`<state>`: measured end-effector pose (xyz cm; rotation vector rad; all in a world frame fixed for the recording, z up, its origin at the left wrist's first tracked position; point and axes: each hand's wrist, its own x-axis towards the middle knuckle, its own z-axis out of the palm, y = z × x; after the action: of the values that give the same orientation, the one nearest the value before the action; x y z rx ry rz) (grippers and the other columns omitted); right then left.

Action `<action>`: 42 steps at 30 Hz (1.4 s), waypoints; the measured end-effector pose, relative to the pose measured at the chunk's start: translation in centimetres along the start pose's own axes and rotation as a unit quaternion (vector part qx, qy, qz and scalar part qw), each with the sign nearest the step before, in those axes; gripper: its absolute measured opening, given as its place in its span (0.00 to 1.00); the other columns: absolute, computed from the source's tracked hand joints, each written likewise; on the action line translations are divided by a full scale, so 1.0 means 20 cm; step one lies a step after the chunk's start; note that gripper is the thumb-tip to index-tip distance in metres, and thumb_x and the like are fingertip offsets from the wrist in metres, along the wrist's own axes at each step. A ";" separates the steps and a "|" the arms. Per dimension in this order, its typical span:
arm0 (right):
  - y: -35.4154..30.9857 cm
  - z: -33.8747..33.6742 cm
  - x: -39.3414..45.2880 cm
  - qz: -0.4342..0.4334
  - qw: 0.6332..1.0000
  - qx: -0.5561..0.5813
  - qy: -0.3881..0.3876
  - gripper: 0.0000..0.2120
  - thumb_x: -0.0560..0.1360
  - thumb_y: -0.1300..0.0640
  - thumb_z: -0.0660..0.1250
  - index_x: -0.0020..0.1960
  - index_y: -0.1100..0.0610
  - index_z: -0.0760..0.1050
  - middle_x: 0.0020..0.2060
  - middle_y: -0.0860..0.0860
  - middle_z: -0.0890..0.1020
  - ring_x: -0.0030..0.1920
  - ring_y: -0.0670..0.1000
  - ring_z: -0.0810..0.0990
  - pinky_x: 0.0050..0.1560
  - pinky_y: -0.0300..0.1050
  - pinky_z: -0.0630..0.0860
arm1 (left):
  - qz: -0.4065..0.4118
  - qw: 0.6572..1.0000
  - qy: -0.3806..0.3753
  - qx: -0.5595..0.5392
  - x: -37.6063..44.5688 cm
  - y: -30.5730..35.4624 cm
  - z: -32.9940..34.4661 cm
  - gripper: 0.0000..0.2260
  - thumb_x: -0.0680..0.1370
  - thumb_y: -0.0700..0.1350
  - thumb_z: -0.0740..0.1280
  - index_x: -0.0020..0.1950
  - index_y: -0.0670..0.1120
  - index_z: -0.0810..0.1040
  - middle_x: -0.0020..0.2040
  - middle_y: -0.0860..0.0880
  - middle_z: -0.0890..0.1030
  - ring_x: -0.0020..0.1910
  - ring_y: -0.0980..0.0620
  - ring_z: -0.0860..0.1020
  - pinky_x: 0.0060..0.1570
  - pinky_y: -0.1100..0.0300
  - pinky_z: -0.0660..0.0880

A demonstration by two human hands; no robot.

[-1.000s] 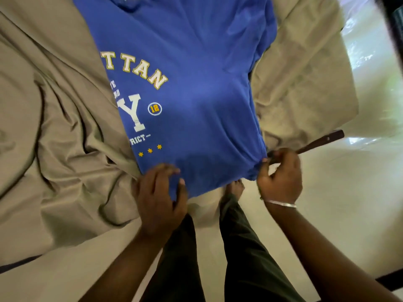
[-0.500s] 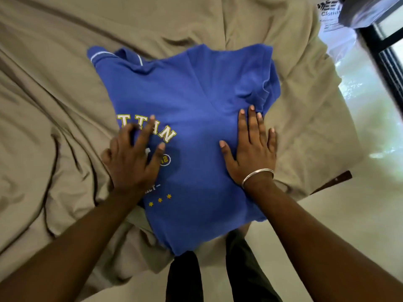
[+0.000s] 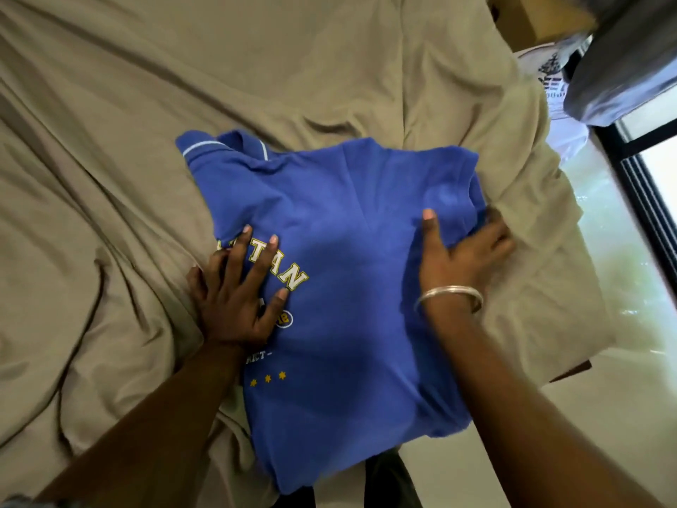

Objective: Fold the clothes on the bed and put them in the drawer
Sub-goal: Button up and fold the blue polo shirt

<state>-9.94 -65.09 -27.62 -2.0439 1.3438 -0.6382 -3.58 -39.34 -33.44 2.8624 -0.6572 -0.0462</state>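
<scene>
Nearest, the hem of the blue shirt [image 3: 348, 287] hangs over the bed's edge, above dark trouser legs [image 3: 388, 478] and pale floor [image 3: 604, 416]. The shirt lies partly folded on the bed, printed side up, with yellow-and-white lettering and three small stars near its left border. The left hand [image 3: 234, 298] rests flat on that lettering, its fingers [image 3: 240, 251] straight and spread wide, pressing the cloth at the shirt's left edge. The right hand [image 3: 461, 251], with a metal bangle [image 3: 448, 297] at the wrist, sits at the shirt's right edge; its thumb lies on top of the fabric while the other fingers are tucked under the folded side, holding it. Farther off, the collar with its pale stripe points to the upper left. Rumpled tan bedsheet [image 3: 256, 67] spreads beyond, and a cardboard box [image 3: 531, 20] stands at the far right corner.
</scene>
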 end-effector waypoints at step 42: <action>0.54 -0.54 -0.46 -0.123 0.975 -0.032 -0.181 0.19 0.72 0.53 0.68 0.60 0.62 0.77 0.49 0.56 0.79 0.48 0.59 0.79 0.51 0.51 0.76 | 0.013 0.947 0.092 -0.309 0.02 -0.04 -0.13 0.25 0.72 0.46 0.58 0.66 0.39 0.77 0.64 0.41 0.79 0.63 0.38 0.76 0.62 0.35 0.69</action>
<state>-27.59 -62.20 -28.39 -2.2659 0.9225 -0.3039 -2.73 -38.24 -31.16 2.2212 -0.5261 0.0168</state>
